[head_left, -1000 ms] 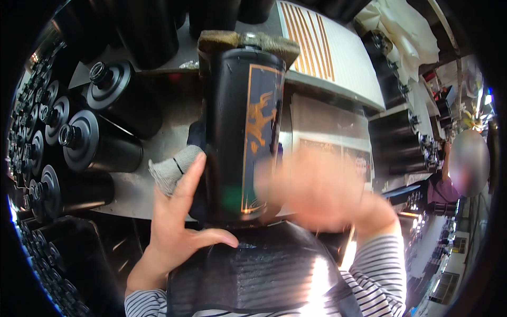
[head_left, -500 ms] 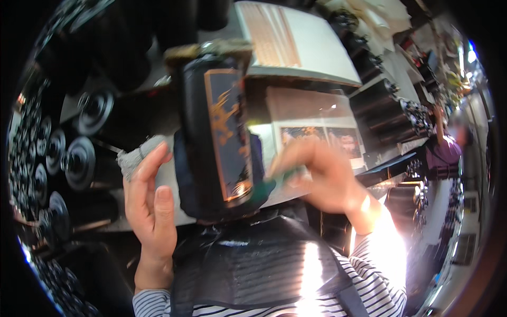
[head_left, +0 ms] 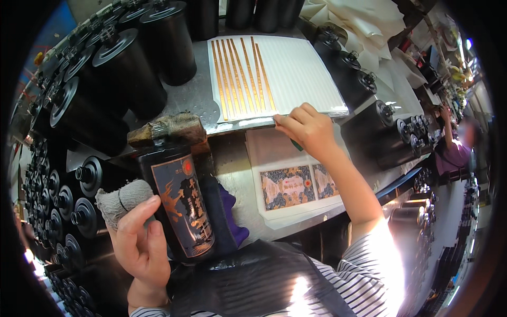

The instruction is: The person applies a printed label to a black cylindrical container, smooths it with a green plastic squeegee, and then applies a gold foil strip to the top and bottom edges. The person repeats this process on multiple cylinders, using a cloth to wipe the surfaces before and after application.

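Observation:
A black bottle (head_left: 182,216) with a gold-edged, dark decorated label lies tilted in front of me, its neck end at a worn brown block (head_left: 168,130). Beside its left side is my left hand (head_left: 140,238), thumb and fingers apart. A grey knitted cover (head_left: 125,202) with a dark band sits over some of its fingers. My right hand (head_left: 309,129) is closed at the near edge of a white sheet (head_left: 306,74), by the end of a gold strip (head_left: 265,79). A green piece (head_left: 297,145), mostly hidden, shows under that hand's fingers; its kind is unclear.
Printed labels (head_left: 288,187) lie on a pale sheet right of the bottle, near a purple cloth (head_left: 227,211). Many black bottles (head_left: 129,71) crowd the left and back; more stand at right. Crumpled pale paper (head_left: 364,24) lies behind. A person in purple (head_left: 454,153) is at far right.
My right hand has moved from the bottle's right side up and away to the white sheet's edge. The bottle and my left hand now appear lower and further left as the view shifted.

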{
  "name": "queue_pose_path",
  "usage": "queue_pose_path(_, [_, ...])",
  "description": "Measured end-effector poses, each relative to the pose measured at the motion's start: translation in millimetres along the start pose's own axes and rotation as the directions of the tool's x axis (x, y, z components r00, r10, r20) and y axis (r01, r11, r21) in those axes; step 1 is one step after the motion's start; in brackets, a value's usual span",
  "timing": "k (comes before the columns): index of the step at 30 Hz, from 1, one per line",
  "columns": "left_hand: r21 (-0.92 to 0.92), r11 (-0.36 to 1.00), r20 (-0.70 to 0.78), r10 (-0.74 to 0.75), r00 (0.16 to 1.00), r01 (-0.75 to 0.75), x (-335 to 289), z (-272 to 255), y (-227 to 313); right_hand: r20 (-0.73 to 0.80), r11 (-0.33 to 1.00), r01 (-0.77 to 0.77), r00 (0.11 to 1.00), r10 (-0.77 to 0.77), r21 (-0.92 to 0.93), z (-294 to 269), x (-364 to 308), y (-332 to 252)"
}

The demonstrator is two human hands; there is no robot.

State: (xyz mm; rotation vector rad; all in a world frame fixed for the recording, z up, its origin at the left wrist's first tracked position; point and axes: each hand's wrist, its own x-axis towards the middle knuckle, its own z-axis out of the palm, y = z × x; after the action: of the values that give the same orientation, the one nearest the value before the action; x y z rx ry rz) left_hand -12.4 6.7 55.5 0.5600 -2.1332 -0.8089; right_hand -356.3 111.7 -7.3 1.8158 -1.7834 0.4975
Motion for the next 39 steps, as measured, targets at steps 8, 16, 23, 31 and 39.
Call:
queue_pose_path(8, [-0.391,0.633,0.663,-0.31,0.682,0.668,42.7,37.3,41.5,-0.218,0.968,0.123,0.973,-0.074,0.219,-86.0,10.7,-93.4])
queue_pose_path(16, [-0.208,0.697,0.78,-0.305,0.546,0.686,33.3,18.5,50.5,0.146,0.59,-0.145,0.988,0.046,0.794,-111.2,47.7,-103.2])
queue_pose_path(23, [-0.375,0.431,0.745,-0.386,0.544,0.821,13.2,-13.5,36.5,0.688,0.092,-0.682,0.721,-0.082,0.726,-95.5,59.8,-114.9])
queue_pose_path(31, [-0.269,0.887,0.446,-0.23,0.865,0.375,11.1,-29.3,10.7,0.548,0.424,-0.536,0.83,0.106,0.73,-103.3,77.0,-136.1])
queue_pose_path(39, [-0.494,0.756,0.063,-0.461,0.885,0.429,37.2,-9.8,-39.5,0.675,0.09,-0.702,0.706,0.215,0.706,-51.6,118.9,-124.3])
